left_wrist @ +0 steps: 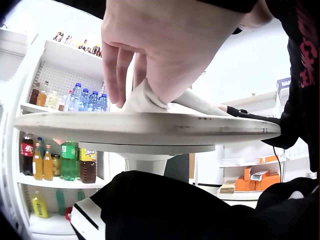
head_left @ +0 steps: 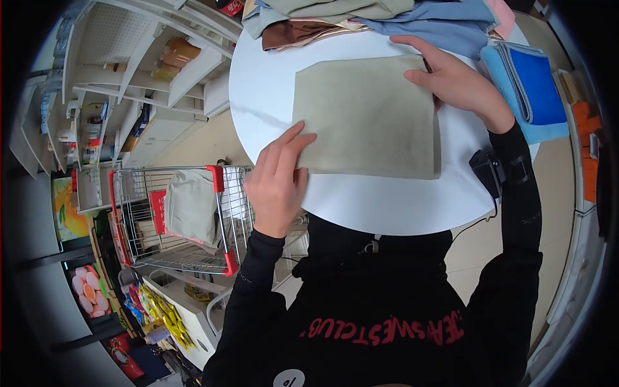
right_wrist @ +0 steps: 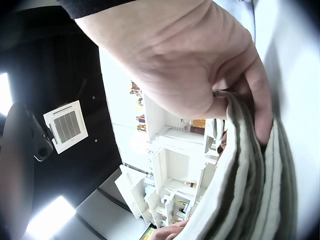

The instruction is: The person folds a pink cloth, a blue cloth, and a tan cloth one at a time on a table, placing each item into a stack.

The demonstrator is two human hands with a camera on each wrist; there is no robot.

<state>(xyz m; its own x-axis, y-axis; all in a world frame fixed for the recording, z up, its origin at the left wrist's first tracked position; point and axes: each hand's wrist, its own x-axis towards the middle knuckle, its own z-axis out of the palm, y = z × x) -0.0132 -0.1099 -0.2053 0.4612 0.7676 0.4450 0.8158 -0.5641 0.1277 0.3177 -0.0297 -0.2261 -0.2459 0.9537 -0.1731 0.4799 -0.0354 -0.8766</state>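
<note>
A folded grey-green cloth (head_left: 367,116) lies flat on the round white table (head_left: 380,213), several layers thick at its right edge. My left hand (head_left: 277,177) is at its left edge, fingertips on top and thumb by the near corner; in the left wrist view, a raised bit of cloth (left_wrist: 145,97) shows between thumb and fingers. At the far right corner, my right hand (head_left: 461,80) grips the cloth's edge with the thumb on top. The right wrist view shows its fingers (right_wrist: 261,125) tucked between the layers (right_wrist: 250,170).
Piled clothes (head_left: 387,16) cover the table's far side. Blue towels (head_left: 532,84) lie at the right edge. A shopping cart (head_left: 180,251) with folded clothes (head_left: 190,203) stands to the left, near white shelves (head_left: 148,122). A black device (head_left: 487,171) with a cable is on my right wrist.
</note>
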